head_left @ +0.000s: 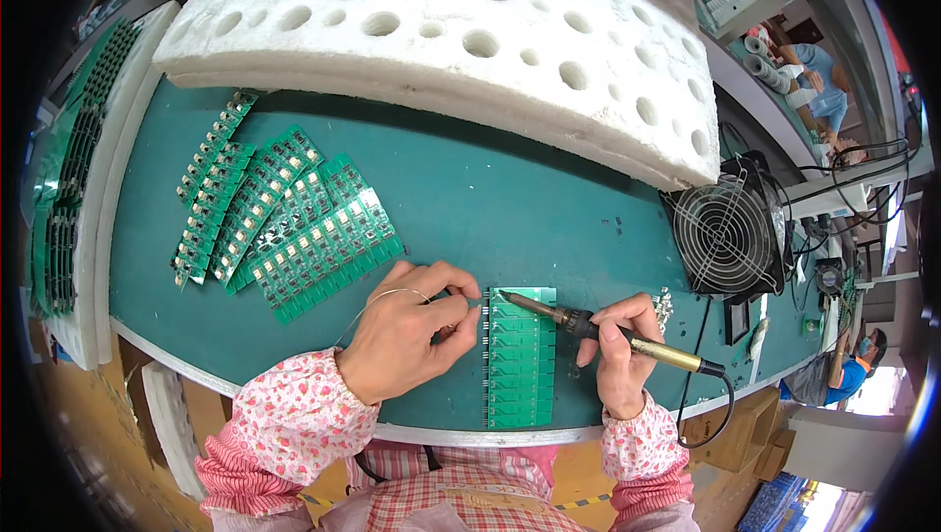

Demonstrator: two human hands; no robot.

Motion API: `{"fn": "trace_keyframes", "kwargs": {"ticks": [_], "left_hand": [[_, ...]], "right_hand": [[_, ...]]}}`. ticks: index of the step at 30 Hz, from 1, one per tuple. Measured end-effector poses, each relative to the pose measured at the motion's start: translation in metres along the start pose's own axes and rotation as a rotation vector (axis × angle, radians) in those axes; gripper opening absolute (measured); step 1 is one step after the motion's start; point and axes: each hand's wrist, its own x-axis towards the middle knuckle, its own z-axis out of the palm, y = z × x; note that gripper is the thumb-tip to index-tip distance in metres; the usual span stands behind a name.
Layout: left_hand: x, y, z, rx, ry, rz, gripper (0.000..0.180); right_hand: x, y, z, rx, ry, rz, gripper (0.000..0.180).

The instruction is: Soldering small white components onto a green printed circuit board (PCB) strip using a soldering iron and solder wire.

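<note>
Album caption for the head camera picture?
Left hand with thin wire, right hand with soldering iron, at a green circuit board.

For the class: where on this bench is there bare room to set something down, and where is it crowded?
The widest bare green mat lies between the fanned boards, foam block and left hand, with small specks. Crowded: the front, with single board, soldering iron and right hand; the right, with the fan.

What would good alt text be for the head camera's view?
A person's right hand holds a soldering iron, its tip at the far end of a green circuit board; the left hand beside it holds thin wire. More boards lie overlapping at left, below a holed white foam block.
</note>
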Motion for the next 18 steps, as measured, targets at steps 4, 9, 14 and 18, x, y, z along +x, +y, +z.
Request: {"fn": "trace_keyframes", "kwargs": {"ticks": [4,9,14,18], "left_hand": [[0.0005,-0.0004,-0.0003,-0.006,0.0,0.025,0.025],[0.0002,-0.0008,-0.0004,-0.01,-0.025,0.033,0.026],[0.0008,-0.0009,0.0004,-0.001,-0.026,0.035,0.025],[0.0013,-0.0007,0.0014,0.013,-0.03,0.035,0.024]], "right_hand": [[-0.0011,-0.0012,-0.0019,0.005,-0.01,-0.017,0.02],[-0.0014,-0.001,-0.0016,0.008,-0.034,-0.024,0.02],[-0.0012,-0.0009,0.0003,0.019,-0.027,-0.01,0.019],[-0.0017,0.0007,0.0012,0.014,-0.04,-0.016,0.019]]}}
